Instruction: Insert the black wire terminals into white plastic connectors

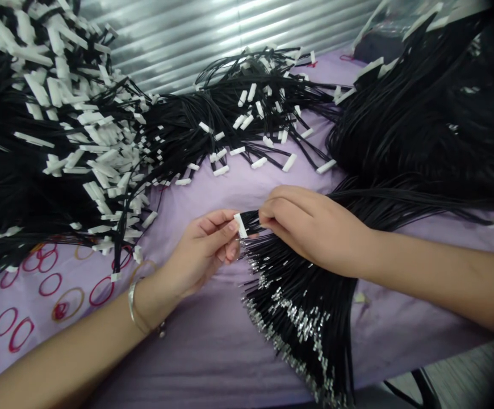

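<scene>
— Left hand (204,250)?
— Fingers (224,227) pinched on a small white connector housing (241,225), at dead centre of the view. Thin bangle (134,307) on that wrist.

— Right hand (310,230)?
— Just at 3 o'clock of the housing, fingers clenched around a few black wires (251,220) running into its right side. Touching the wires; contact with the housing itself impossible to tell.

— Below the hands?
— Fanned bundle of loose black wires with bare metal terminals (298,318), spreading toward 5 o'clock, lying under the right hand.

— Elsewhere?
— Big heap of finished harnesses with white connectors (72,130) at 10 o'clock. Smaller spread of the same (255,113) at 12 o'clock. Thick mass of black wire (421,113) at 2 o'clock. All resting on a purple cloth over the counter (213,352), printed with red and yellow rings (51,284) at 8 o'clock. Ribbed metal wall (187,34) behind.
</scene>
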Demonstrator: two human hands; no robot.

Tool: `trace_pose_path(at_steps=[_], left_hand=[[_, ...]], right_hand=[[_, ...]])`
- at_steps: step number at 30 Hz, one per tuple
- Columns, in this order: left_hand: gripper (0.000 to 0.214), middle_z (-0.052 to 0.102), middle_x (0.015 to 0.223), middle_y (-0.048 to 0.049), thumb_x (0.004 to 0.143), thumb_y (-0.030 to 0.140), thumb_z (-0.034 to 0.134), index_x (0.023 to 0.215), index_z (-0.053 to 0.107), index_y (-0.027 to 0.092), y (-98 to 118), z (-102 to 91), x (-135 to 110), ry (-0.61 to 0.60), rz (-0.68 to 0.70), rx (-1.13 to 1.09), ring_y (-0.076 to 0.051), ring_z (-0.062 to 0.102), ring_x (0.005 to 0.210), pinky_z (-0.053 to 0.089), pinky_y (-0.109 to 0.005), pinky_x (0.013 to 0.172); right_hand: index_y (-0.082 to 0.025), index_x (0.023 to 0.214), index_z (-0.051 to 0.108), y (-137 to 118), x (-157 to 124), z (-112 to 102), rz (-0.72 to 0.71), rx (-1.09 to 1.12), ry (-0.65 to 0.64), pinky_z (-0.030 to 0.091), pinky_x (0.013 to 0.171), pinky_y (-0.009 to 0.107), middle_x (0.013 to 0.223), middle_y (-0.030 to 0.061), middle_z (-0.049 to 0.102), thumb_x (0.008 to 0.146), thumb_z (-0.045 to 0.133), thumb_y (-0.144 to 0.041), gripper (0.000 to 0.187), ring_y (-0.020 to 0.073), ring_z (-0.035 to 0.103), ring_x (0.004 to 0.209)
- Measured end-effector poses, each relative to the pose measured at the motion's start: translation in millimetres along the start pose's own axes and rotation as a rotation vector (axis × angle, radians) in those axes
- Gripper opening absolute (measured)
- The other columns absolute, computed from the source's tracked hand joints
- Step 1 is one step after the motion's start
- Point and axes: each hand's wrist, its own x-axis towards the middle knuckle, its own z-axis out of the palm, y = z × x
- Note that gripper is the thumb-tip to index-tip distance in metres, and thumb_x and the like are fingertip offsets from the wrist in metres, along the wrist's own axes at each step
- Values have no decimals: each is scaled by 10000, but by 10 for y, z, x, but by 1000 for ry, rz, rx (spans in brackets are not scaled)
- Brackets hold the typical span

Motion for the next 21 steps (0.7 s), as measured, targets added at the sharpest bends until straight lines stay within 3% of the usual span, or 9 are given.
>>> trace_pose_path(at_steps=[9, 13, 17, 19, 21], left_hand=[[172, 421, 456, 77, 792, 274, 694, 778, 608, 126, -25, 23, -18, -8, 65, 96, -13, 287, 397, 181, -162, 440], [201, 391, 446, 86, 823, 316, 654, 815, 574, 132, -31, 43, -37, 13, 105, 146, -17, 243, 390, 148, -173, 432], [216, 334, 478, 107, 832, 317, 641, 917, 530, 151, -47, 55, -66, 46, 157, 153, -22, 211, 400, 159, -166, 423], [251, 385, 524, 100, 860, 360, 604, 990, 485, 182, -74, 58, -84, 1, 193, 214, -28, 225, 403, 166, -170, 420], [272, 507, 621, 70, 886, 395, 562, 1034, 433, 208, -104, 59, -100, -48, 229, 279, -29, 244, 407, 170, -178, 419]], right_hand=[[-107, 815, 612, -37, 12, 32, -37, -17, -82, 411, 631, 286, 761, 64, 593, 947, 418, -177, 245, 157, 501, 694], [-126, 851, 628, 13, 101, -405, 14, 54, -167, 457, 724, 296, 844, 74, 626, 955, 432, -241, 250, 158, 555, 788], [-150, 923, 648, 134, 94, -982, 216, -60, -61, 464, 813, 294, 973, 70, 644, 920, 492, -228, 175, 153, 592, 879], [-153, 940, 669, 250, 38, -1116, 252, -165, -192, 464, 813, 323, 983, 78, 652, 906, 482, -192, 194, 171, 600, 879], [-141, 968, 685, 396, -20, -1129, 172, -179, -400, 460, 841, 344, 994, 96, 662, 891, 471, -147, 227, 186, 601, 921]])
